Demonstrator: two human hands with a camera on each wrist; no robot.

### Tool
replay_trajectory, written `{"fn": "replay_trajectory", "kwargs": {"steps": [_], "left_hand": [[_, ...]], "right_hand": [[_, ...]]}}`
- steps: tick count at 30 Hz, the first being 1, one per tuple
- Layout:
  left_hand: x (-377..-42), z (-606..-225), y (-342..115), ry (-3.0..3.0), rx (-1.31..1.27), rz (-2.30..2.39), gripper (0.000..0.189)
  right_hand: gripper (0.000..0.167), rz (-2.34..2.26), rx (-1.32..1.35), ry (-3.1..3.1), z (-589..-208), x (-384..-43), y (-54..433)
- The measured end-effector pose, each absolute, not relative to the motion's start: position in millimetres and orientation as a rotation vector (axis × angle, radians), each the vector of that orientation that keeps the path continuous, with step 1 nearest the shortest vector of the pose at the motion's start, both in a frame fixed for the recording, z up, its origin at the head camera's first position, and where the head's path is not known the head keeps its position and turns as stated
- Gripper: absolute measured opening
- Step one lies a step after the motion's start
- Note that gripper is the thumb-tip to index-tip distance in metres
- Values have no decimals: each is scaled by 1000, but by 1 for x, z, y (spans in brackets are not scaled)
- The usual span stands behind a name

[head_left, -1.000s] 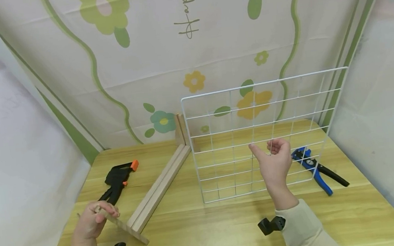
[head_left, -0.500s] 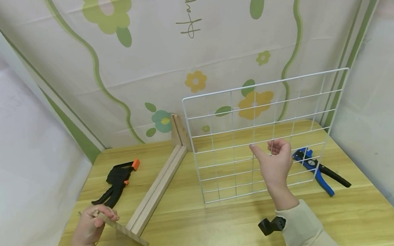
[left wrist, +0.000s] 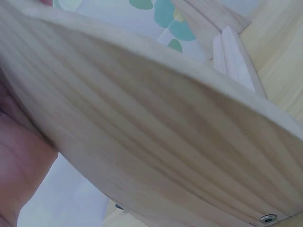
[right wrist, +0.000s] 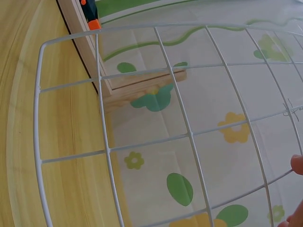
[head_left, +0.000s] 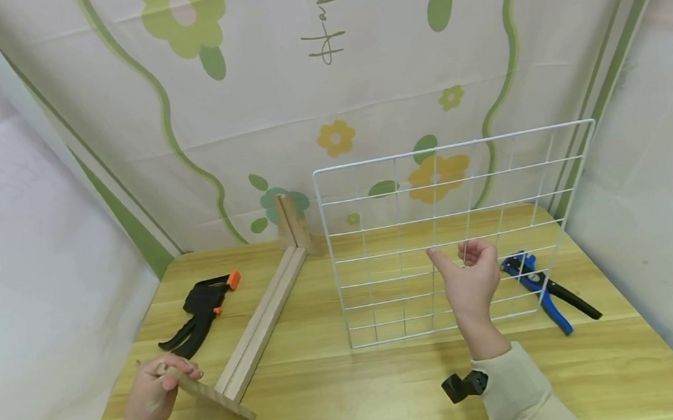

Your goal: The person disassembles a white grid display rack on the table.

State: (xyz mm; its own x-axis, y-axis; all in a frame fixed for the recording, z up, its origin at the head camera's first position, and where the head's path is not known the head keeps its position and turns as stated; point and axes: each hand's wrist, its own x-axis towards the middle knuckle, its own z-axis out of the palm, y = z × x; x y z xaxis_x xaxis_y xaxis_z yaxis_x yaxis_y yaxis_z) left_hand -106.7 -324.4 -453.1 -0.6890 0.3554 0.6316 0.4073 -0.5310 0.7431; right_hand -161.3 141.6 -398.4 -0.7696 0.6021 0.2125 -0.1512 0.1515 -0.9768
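My left hand (head_left: pixel 149 397) grips the near end board of a wooden stand (head_left: pixel 265 323). Two parallel rails run from that board to a similar upright piece at the far end. In the left wrist view the end board (left wrist: pixel 156 113) fills most of the picture, with a screw (left wrist: pixel 268 218) low on its face. A white wire grid panel (head_left: pixel 453 146) stands tilted up to the right of the stand. My right hand (head_left: pixel 470 285) holds the panel by its wires, thumb on one side and fingers curled. In the right wrist view only fingertips (right wrist: pixel 297 164) show beside the grid.
A black bar clamp with orange tips (head_left: pixel 202 313) lies left of the stand. Blue-and-black pliers (head_left: pixel 534 278) lie behind the grid's right side. The wood-grain table (head_left: pixel 357 406) meets a white flowered cloth (head_left: pixel 264 108) at the back.
The stand's far end has swung left, away from the grid's left edge. My left hand has kept its grip on the near board. The grid and right hand have barely moved.
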Motion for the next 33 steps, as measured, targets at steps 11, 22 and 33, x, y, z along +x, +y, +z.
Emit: {"fn": "replay_trajectory", "kwargs": {"steps": [11, 22, 33], "left_hand": [[-97, -454, -316, -1462, -1075, -2394, 25], [-89, -455, -308, -1431, -928, -2357, 22], [-84, -455, -299, -1421, -850, -2321, 22]], "right_hand": [[56, 1696, -452, -1858, -403, -164, 139], [58, 1706, -460, -1907, -410, -166, 137], [57, 1693, -525, -1951, -416, -175, 134]]}}
